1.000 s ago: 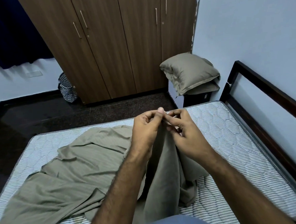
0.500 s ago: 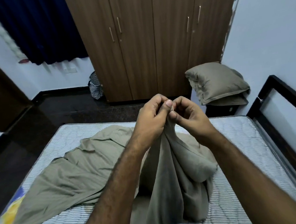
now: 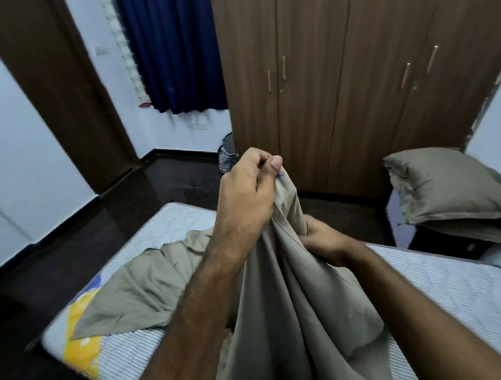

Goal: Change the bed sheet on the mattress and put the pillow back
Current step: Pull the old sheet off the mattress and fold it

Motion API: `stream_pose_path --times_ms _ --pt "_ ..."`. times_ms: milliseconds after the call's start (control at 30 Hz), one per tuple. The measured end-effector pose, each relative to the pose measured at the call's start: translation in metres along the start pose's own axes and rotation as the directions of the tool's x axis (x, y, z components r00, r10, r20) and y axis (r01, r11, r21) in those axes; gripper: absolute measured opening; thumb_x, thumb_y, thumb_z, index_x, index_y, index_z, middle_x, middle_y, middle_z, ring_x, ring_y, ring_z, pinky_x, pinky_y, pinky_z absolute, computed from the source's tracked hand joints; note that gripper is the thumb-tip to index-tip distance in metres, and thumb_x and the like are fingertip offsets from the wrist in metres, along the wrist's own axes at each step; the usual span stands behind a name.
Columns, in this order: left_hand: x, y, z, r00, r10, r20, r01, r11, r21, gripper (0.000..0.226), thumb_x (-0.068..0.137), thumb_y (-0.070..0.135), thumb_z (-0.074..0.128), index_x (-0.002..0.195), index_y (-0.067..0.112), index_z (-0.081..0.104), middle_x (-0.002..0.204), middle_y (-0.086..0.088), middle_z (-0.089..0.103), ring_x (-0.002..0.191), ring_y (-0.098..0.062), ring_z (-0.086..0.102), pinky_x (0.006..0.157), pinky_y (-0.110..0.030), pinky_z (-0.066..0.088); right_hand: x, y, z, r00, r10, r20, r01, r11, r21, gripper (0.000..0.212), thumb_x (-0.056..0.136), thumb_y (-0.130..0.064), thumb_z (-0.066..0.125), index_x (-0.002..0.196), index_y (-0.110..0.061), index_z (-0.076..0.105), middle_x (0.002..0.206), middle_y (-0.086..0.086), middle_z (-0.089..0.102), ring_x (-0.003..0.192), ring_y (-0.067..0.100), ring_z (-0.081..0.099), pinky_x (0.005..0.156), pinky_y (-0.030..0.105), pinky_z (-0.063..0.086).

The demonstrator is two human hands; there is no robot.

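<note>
An olive-grey bed sheet (image 3: 292,298) hangs in folds in front of me and trails left over the striped mattress (image 3: 440,290). My left hand (image 3: 248,190) pinches the sheet's edge between thumb and fingers and holds it raised above the bed. Lower and to the right, my right hand (image 3: 324,238) grips the same edge, its fingers partly hidden behind the cloth. The olive pillow (image 3: 446,185) lies off the bed at the right, on a dark low stand beside the wall.
A brown wardrobe (image 3: 339,83) stands behind the bed. A patterned basket (image 3: 227,153) sits on the dark floor by it. A blue curtain (image 3: 172,48) and a brown door (image 3: 58,83) are at the left. A yellow patterned patch (image 3: 80,338) shows at the mattress's left corner.
My left hand has lifted the sheet edge higher. My right hand has slid down along the edge, away from the left. The view has swung to the left.
</note>
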State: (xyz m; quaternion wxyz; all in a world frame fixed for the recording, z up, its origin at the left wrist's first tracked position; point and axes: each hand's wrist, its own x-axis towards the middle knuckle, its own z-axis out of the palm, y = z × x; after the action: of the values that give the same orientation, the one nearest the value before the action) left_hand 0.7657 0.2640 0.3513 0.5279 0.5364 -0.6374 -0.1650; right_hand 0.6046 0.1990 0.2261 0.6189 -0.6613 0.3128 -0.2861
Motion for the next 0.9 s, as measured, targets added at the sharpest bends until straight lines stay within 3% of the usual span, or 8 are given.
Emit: stream_pose_path --times_ms 267,367,433,500,533,600,733,900 --pt "-0.004 -0.011 -0.03 0.962 -0.185 -0.199 0.084 0.9 -0.427 0.033 0.104 0.034 0.053 0.098 0.005 0.066 0.086 -0.013 0.071 0.081 -0.017 0.064 0.08 -0.039 0.054 0.025 0.039 -0.011 0.971 0.231 -0.064 -0.233 0.851 -0.47 0.039 0.104 -0.011 0.053 0.142 -0.014 0.044 0.132 -0.005 0.048 0.128 0.013 0.044 0.107 0.024 0.034" --pt "0.003 -0.012 -0.039 0.924 -0.357 -0.134 0.166 0.693 -0.701 0.034 0.108 0.027 0.046 0.106 -0.001 0.065 0.079 -0.003 0.071 0.075 -0.007 0.066 0.071 -0.019 0.054 0.029 0.059 -0.022 0.952 0.282 -0.118 -0.305 0.872 -0.383 0.028 0.106 -0.008 0.046 0.132 -0.021 0.05 0.118 -0.014 0.05 0.114 0.007 0.044 0.097 0.019 0.034" --pt "0.014 -0.017 -0.044 0.865 -0.499 -0.042 0.219 0.453 -0.864 0.034 0.108 0.029 0.046 0.1 0.004 0.067 0.081 -0.002 0.072 0.077 -0.01 0.068 0.074 -0.023 0.055 0.033 0.071 -0.03 0.934 0.304 -0.188 -0.357 0.826 -0.437 0.019 0.099 -0.004 0.053 0.097 -0.018 0.066 0.094 -0.007 0.059 0.089 0.009 0.049 0.093 0.037 0.051" --pt "0.027 -0.026 -0.05 0.801 -0.592 0.087 0.288 0.255 -0.923 0.031 0.108 0.033 0.045 0.089 0.016 0.062 0.07 0.003 0.065 0.061 -0.009 0.061 0.065 -0.026 0.051 0.036 0.073 -0.043 0.926 0.259 -0.275 -0.367 0.788 -0.494 0.028 0.091 0.002 0.057 0.072 -0.019 0.06 0.072 -0.004 0.054 0.07 0.006 0.044 0.069 0.033 0.027" --pt "0.033 -0.034 -0.053 0.797 -0.59 0.129 0.313 0.22 -0.924 0.03 0.108 0.033 0.043 0.085 0.021 0.056 0.063 0.007 0.056 0.05 -0.007 0.051 0.053 -0.023 0.044 0.038 0.072 -0.054 0.926 0.199 -0.321 -0.348 0.778 -0.522 0.03 0.089 0.001 0.061 0.067 -0.02 0.063 0.068 -0.01 0.059 0.066 0.001 0.047 0.067 0.029 0.039" --pt "0.044 -0.049 -0.055 0.818 -0.559 0.133 0.344 0.29 -0.893 0.03 0.108 0.033 0.041 0.08 0.025 0.048 0.055 0.01 0.044 0.039 -0.005 0.036 0.04 -0.017 0.031 0.035 0.056 -0.074 0.882 0.028 -0.47 -0.33 0.749 -0.574 0.021 0.086 -0.009 0.069 0.08 -0.029 0.074 0.078 -0.017 0.073 0.076 -0.007 0.062 0.07 0.028 0.052" --pt "0.072 -0.079 -0.041 0.958 -0.275 -0.079 0.152 0.723 -0.674 0.04 0.11 0.035 0.041 0.074 0.018 0.043 0.051 0.004 0.038 0.041 -0.011 0.033 0.04 -0.023 0.031 0.006 -0.023 -0.104 0.522 -0.387 -0.76 -0.418 0.66 -0.623 0.016 0.084 -0.012 0.064 0.092 -0.022 0.074 0.09 0.002 0.075 0.091 0.023 0.07 0.072 0.039 0.055" --pt "0.11 -0.06 -0.003 0.888 0.259 0.38 -0.284 0.959 0.01 0.074 0.071 0.078 0.07 0.119 0.026 0.051 0.085 0.004 0.063 0.076 -0.012 0.062 0.07 -0.033 0.052 -0.053 -0.144 -0.102 0.222 -0.67 -0.708 -0.567 0.503 -0.653 0.022 0.078 -0.017 0.056 0.091 -0.021 0.073 0.085 0.001 0.072 0.086 0.027 0.067 0.066 0.032 0.048"
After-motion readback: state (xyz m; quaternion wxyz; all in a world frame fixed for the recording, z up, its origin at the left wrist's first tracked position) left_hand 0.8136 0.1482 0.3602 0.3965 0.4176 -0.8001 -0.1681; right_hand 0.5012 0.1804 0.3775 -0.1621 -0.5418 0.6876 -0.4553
